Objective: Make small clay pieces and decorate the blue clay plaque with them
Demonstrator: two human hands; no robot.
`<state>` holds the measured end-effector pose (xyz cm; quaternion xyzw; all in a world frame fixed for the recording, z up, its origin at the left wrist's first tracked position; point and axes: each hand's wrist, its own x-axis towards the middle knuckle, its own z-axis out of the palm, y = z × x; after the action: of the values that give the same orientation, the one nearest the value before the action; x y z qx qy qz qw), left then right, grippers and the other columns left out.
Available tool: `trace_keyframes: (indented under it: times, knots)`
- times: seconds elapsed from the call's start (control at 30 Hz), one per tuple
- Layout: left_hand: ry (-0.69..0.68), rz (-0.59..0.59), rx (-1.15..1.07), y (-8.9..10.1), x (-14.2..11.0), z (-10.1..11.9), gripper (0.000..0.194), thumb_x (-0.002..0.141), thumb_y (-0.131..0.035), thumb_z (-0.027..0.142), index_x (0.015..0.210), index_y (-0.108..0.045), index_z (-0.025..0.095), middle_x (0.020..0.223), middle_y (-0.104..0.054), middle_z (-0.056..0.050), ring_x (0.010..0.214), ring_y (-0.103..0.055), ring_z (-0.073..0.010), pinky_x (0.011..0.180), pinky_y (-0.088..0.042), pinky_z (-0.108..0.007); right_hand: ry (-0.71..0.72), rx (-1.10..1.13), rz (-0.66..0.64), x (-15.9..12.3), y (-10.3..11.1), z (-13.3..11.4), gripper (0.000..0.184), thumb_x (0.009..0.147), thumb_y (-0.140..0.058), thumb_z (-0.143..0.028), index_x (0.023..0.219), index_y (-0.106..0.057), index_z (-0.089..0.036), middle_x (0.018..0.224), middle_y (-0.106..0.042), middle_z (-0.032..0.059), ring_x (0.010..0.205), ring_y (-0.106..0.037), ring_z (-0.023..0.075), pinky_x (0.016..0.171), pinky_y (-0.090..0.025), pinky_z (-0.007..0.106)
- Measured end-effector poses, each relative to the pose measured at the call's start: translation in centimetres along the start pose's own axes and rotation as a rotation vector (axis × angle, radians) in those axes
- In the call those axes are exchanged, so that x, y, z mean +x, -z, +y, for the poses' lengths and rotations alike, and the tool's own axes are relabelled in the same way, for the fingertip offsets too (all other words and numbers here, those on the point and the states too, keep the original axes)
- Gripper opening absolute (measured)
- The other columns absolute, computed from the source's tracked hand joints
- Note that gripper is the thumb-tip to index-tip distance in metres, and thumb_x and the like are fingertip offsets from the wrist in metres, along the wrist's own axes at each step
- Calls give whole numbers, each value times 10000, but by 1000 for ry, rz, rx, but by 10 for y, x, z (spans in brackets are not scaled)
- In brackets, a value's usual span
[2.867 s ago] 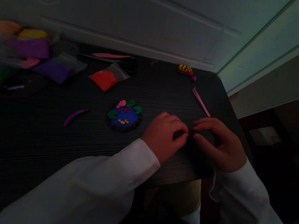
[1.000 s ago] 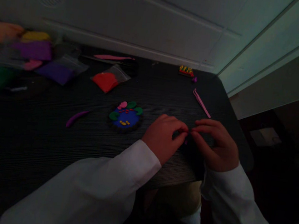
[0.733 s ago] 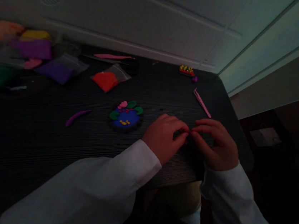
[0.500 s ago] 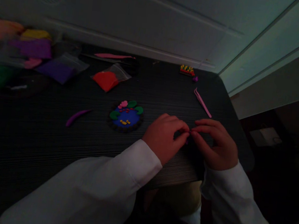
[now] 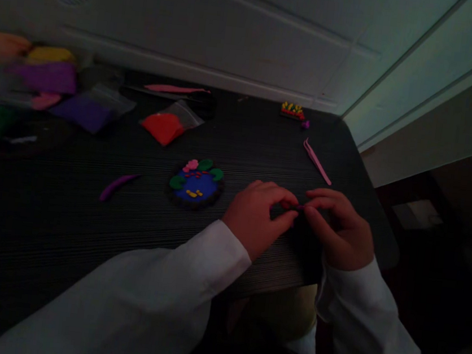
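Observation:
Between the fingertips of my two hands is a small piece of purple clay (image 5: 299,207), mostly hidden. My left hand (image 5: 259,214) pinches one side of it with thumb and forefinger. The fingertips of my right hand (image 5: 338,228) close on its other side. Left of my hands lies a round clay pond (image 5: 200,187) with a blue middle, dark rim, green leaves and a pink flower. A purple clay strip (image 5: 118,187), tapering to a point, rests farther left on the dark table (image 5: 82,250).
Pink tweezers (image 5: 317,161) lie beyond my right hand. Behind them sit a small clay flower box (image 5: 292,112) and a purple clay bit (image 5: 305,125). A bag of red clay (image 5: 165,128) lies at the back; several clay bags (image 5: 85,111) crowd the far left. A pale wall borders the table.
My fingertips have parted slightly, so a little more of the purple clay shows between them. The whole view has shifted a little; the other things have stayed in place.

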<state>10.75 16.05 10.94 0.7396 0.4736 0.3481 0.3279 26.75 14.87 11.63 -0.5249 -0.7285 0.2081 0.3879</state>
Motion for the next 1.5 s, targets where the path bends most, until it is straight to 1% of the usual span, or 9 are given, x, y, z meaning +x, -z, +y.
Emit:
trace_keyframes:
  times: [0.17,0.37,0.53,0.8,0.97,1.1,1.3,1.4,1.5]
  knots:
    - [3,2,-42,2,0,2,111,716,-547,245,799,-608,202,781,-609,16,775,-522,-138,717,-394,-281,-137,119,27,-2,-4,-4,24,722,-557,-185,725,-579,-194,933,-574,49,896,-540,174,846,-397,363]
    - [7,6,-58,3,0,3,112,732,-527,264,763,-608,193,753,-603,16,754,-529,-129,696,-398,-263,-143,212,87,-5,-15,0,24,723,-560,-197,724,-584,-200,917,-580,37,895,-541,172,846,-399,364]
    - [-3,3,-48,3,-1,3,111,738,-517,254,765,-604,191,757,-601,13,756,-528,-131,707,-397,-270,-76,148,97,-5,-12,-1,65,731,-540,-179,756,-594,-207,922,-583,44,905,-541,184,833,-409,382]
    - [-76,25,27,1,-1,1,108,741,-505,199,779,-606,188,757,-605,12,770,-517,-131,744,-386,-275,146,-185,0,-1,5,-3,138,678,-584,-174,804,-620,-220,987,-576,62,941,-533,221,829,-413,407]
    - [-92,31,39,1,-1,2,104,736,-512,193,779,-606,183,761,-603,9,772,-514,-133,745,-386,-278,185,-246,-29,1,7,-2,121,655,-603,-180,771,-613,-213,1011,-570,66,964,-522,230,853,-397,409]
    - [-41,48,-41,5,-2,5,105,736,-517,207,785,-608,191,762,-598,10,779,-525,-131,743,-400,-274,101,-128,13,2,2,-3,78,678,-579,-166,747,-589,-202,979,-572,64,943,-530,209,846,-394,385]
    - [104,85,-187,16,-5,7,137,749,-516,259,848,-594,207,835,-601,-3,794,-551,-137,735,-429,-277,-118,216,77,8,-14,-10,37,717,-542,-182,686,-551,-200,973,-563,49,914,-539,195,845,-391,389]
    - [167,90,-221,26,-5,6,158,765,-499,279,879,-589,216,836,-605,1,776,-557,-131,726,-433,-275,-147,352,121,11,-27,-20,49,713,-541,-171,672,-542,-197,969,-561,48,907,-539,194,835,-395,384]
    - [196,108,-220,38,-4,5,158,764,-499,298,853,-597,214,799,-609,1,742,-554,-127,688,-436,-262,-157,431,161,12,-40,-31,50,715,-534,-167,676,-540,-197,960,-559,52,890,-541,193,817,-405,381]
